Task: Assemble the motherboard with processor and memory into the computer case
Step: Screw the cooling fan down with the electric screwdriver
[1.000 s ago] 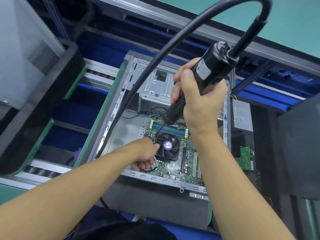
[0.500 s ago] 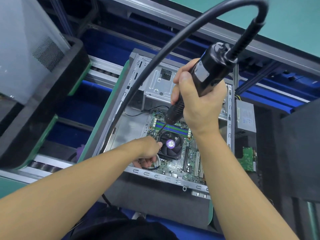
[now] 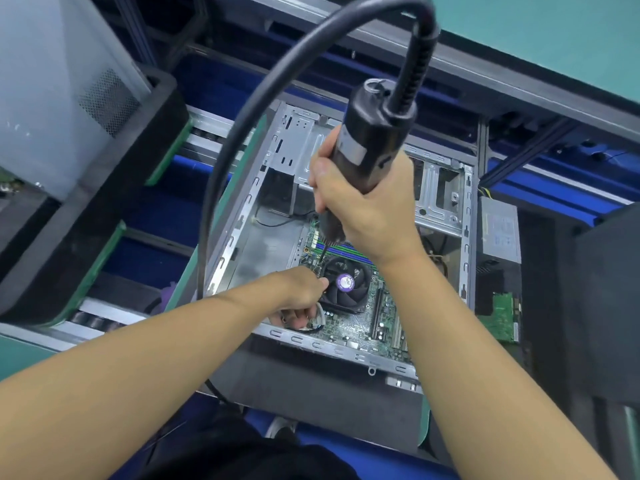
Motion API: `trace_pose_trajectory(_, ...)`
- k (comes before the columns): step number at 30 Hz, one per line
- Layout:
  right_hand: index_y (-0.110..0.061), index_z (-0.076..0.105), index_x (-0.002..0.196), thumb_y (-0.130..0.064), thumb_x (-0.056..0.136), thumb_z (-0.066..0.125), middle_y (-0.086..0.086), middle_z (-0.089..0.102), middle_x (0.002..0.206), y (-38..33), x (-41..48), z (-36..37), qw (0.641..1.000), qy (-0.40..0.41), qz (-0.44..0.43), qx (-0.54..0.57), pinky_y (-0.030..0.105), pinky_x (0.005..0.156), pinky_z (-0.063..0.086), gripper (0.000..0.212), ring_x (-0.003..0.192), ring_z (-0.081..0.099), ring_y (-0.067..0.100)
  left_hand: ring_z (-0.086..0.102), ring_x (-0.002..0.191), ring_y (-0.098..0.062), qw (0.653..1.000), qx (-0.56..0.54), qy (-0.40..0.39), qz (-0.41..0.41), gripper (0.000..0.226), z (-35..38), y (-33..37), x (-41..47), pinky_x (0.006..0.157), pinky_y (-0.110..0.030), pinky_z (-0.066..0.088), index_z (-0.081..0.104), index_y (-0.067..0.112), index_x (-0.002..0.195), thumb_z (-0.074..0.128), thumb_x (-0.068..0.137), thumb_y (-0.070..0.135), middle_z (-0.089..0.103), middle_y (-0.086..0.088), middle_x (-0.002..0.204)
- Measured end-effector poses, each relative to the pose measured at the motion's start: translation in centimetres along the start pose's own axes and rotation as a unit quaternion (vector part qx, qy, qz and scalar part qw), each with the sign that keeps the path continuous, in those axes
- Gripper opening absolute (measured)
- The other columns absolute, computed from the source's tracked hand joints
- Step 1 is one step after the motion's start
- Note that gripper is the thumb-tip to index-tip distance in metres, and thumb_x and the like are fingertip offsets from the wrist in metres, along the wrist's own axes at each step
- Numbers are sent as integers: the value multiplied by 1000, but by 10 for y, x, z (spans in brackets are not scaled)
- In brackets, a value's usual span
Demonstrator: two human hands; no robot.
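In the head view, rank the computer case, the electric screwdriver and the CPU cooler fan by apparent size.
1. computer case
2. electric screwdriver, enlarged by its nearness to the camera
3. CPU cooler fan

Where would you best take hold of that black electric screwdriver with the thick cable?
Around the thick black barrel of the screwdriver, wrapped from the side as the right hand does now. The body is a round cylinder held nearly upright, the stiff cable leaves its top, and the thin bit points down at the motherboard, so the middle is the free part, probably steadiest.
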State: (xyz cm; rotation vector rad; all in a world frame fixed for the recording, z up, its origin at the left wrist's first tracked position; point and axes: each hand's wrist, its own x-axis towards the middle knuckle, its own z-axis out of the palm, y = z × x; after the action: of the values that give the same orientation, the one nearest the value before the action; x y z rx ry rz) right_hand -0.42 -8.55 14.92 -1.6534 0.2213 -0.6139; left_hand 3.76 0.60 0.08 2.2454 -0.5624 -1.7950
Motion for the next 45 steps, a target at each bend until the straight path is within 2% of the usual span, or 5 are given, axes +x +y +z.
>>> trace_pose_trajectory(6, 2, 59, 91, -25, 79, 66, 10, 60, 72, -1, 5, 1, 1000, 2, 3, 19, 47, 65, 50, 31, 62, 56, 23, 56, 42, -18, 1000, -1, 5, -4, 66, 0, 2, -2, 64, -35, 56, 60, 7, 77, 24, 99, 58, 64, -10, 61)
trace_pose_trajectory(13, 10, 58, 86, -21, 84, 59, 34, 55, 68, 1, 8, -14, 999, 9, -16, 33, 32, 54, 46, 30, 48, 51, 31, 55, 45, -17, 1000, -5, -1, -10, 66, 1, 5, -5, 65, -35, 56, 58, 6, 77, 22, 100, 57, 63, -12, 65)
trace_pose_trajectory(17, -5, 57, 91, -19, 83, 59, 35, 55, 70, 0, 6, -15, 998, 1, -22, 50, 37, 56, 48, 16, 50, 53, 24, 56, 45, -17, 1000, -7, -1, -7, 66, 0, 5, -5, 65, -35, 57, 58, 6, 77, 22, 101, 57, 63, -11, 64)
trace_pose_trajectory(23, 13, 57, 78, -20, 83, 60, 25, 55, 56, 4, 9, -8, 1000, -11, -11, 25, 40, 54, 47, 33, 50, 52, 34, 55, 46, -19, 1000, -11, -3, -5, 65, 0, 5, -6, 59, -33, 56, 57, 5, 79, 22, 101, 56, 63, -13, 64)
trace_pose_trajectory(45, 7, 59, 84, -21, 84, 60, 24, 57, 58, 6, 13, -4, 1000, -12, -5, 14, 47, 60, 49, 28, 52, 52, 36, 57, 43, -17, 1000, -12, -3, 3, 66, 0, 4, -6, 62, -34, 56, 58, 6, 78, 21, 101, 56, 63, -11, 63)
